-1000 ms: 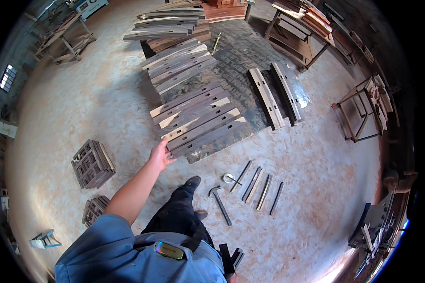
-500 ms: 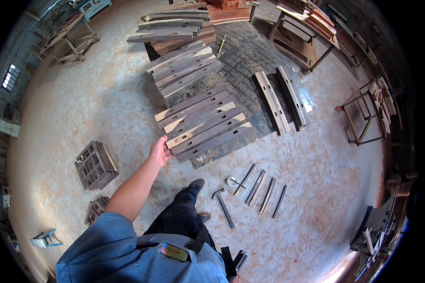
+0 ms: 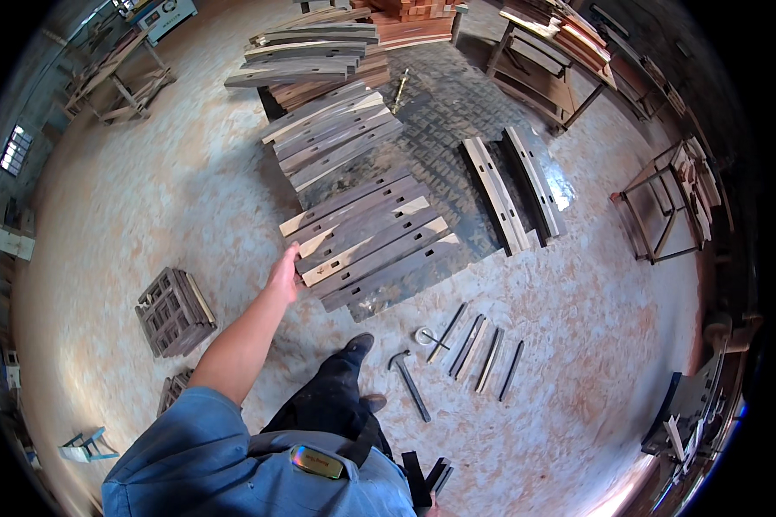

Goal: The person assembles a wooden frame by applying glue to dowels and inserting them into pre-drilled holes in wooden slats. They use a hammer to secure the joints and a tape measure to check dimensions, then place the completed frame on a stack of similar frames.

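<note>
My left hand [image 3: 284,275] is at the left ends of a row of mortised wooden rails [image 3: 375,248], dark brown with pale streaks, lying side by side on a dark low platform [image 3: 444,108]. Its thumb lies by the end of one rail and the fingers appear closed round that end, partly hidden. At the lower edge, only a bit of my right hand [image 3: 432,510] shows, beside a bundle of narrow dark strips [image 3: 416,479] that it appears to hold. Most of its fingers are out of view.
A claw hammer [image 3: 409,388], a small round tub [image 3: 424,335] and several narrow strips [image 3: 467,346] lie on the floor. Two mortised rails [image 3: 497,196] rest on the platform's right side. More rails [image 3: 332,133] lie beyond. Stacked lattice frames [image 3: 174,312] stand left.
The view has shifted slightly, so the floor things sit a little lower. My left hand has moved slightly left and up along the rail ends. The right hand stays at the lower edge.
</note>
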Action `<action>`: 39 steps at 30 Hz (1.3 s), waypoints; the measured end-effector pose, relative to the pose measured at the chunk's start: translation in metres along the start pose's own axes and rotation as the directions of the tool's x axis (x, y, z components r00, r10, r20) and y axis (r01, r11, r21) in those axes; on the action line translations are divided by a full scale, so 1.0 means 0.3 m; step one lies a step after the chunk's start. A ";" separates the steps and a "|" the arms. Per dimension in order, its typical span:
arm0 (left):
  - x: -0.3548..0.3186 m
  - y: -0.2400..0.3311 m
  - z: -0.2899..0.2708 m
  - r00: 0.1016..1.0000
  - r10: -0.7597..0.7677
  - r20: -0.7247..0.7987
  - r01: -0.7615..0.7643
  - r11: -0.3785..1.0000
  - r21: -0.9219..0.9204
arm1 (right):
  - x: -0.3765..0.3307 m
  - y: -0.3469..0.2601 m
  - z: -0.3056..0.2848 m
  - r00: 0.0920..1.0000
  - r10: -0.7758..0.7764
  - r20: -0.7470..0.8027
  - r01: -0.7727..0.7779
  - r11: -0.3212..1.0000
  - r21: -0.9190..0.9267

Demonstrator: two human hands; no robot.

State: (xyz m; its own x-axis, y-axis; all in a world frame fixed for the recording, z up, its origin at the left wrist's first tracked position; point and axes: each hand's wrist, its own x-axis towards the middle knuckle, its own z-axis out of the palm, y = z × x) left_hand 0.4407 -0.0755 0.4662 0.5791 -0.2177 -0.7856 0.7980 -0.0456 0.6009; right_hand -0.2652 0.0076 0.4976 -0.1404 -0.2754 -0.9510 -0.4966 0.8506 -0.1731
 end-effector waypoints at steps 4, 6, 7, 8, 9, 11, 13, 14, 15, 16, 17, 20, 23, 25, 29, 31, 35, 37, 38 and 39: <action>0.047 0.013 -0.025 0.996 0.080 0.034 -0.080 0.997 -0.012 | -0.006 -0.001 0.020 1.000 0.003 0.010 -0.003 1.000 0.017; 0.059 0.024 -0.029 0.997 0.072 0.025 -0.073 0.996 0.042 | -0.010 0.007 0.028 1.000 0.009 0.011 -0.009 0.999 0.035; 0.055 0.030 -0.027 0.999 0.048 0.006 -0.049 0.997 0.067 | -0.013 0.012 0.032 1.000 0.013 0.014 -0.013 0.999 0.047; 0.040 0.030 0.007 1.000 0.014 0.004 -0.014 0.996 0.093 | -0.022 0.021 0.030 1.000 0.015 0.004 -0.015 0.998 0.066; 0.013 0.038 0.019 0.997 0.039 0.061 -0.040 0.999 0.015 | -0.022 0.026 0.038 1.000 0.017 0.001 -0.017 0.996 0.089; 0.010 0.067 0.039 0.994 0.056 0.091 -0.054 0.998 -0.023 | -0.020 0.041 0.045 1.000 0.022 0.005 -0.023 0.991 0.133; 0.128 0.074 -0.014 0.998 0.064 -0.014 -0.063 0.996 0.064 | -0.005 0.063 0.054 0.999 0.029 0.024 -0.033 0.984 0.177; 0.166 0.094 -0.049 0.994 0.081 -0.075 -0.072 0.991 0.116 | -0.001 0.077 0.061 0.999 0.035 0.039 -0.042 0.979 0.201; 0.227 0.112 -0.084 0.963 0.187 -0.196 -0.174 0.981 0.080 | 0.010 0.084 0.073 0.998 0.029 0.054 -0.040 0.976 0.213; 0.149 0.133 -0.023 0.917 0.321 -0.236 -0.278 0.940 0.199 | -0.015 0.074 0.094 0.998 0.037 0.055 -0.049 0.970 0.238; 0.174 0.111 0.008 0.824 0.523 -0.217 -0.426 0.825 0.371 | -0.045 0.058 0.101 0.999 0.014 0.030 -0.020 0.973 0.230; 0.170 0.150 0.112 0.432 0.898 0.088 -0.652 0.244 0.718 | -0.177 -0.109 0.161 0.997 -0.074 -0.011 0.074 0.981 0.181; -0.154 0.111 0.500 0.167 0.799 0.578 -0.689 -0.325 0.648 | -0.112 0.026 0.182 0.997 0.069 0.043 -0.079 0.944 0.320; -0.262 0.075 0.711 0.089 0.670 0.737 -0.744 -0.447 0.496 | -0.101 0.076 0.206 0.992 0.108 0.059 -0.122 0.923 0.365; -0.338 -0.061 1.032 -0.037 0.242 0.970 -0.848 -0.521 0.098 | -0.099 0.176 0.292 0.986 0.150 0.070 -0.166 0.892 0.421; -0.334 -0.138 1.148 -0.050 0.122 0.991 -0.852 -0.524 0.021 | -0.085 0.247 0.361 0.984 0.165 0.064 -0.176 0.871 0.459; -0.310 -0.219 1.363 -0.034 0.027 0.999 -0.847 -0.531 -0.014 | 0.032 0.619 0.565 0.977 0.052 -0.209 0.057 0.874 0.483; -0.293 -0.224 1.466 -0.050 -0.013 0.999 -0.814 -0.579 -0.048 | -0.020 0.591 0.623 0.983 0.127 -0.136 -0.024 0.812 0.583; -0.272 -0.216 1.518 -0.063 -0.030 0.998 -0.785 -0.616 -0.068 | -0.091 0.514 0.637 0.983 0.158 -0.092 -0.067 0.777 0.626; -0.267 -0.216 1.567 -0.076 -0.048 0.996 -0.761 -0.643 -0.089 | -0.162 0.448 0.642 0.980 0.193 -0.053 -0.109 0.738 0.666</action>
State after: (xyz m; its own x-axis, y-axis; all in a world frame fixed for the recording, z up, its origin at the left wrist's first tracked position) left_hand 0.2642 -0.5135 0.5596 -0.2485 -0.9521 0.1779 -0.9387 0.2821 0.1984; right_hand -0.1601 0.2216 0.4714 -0.2791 -0.1295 -0.9515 0.2198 0.9559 -0.1946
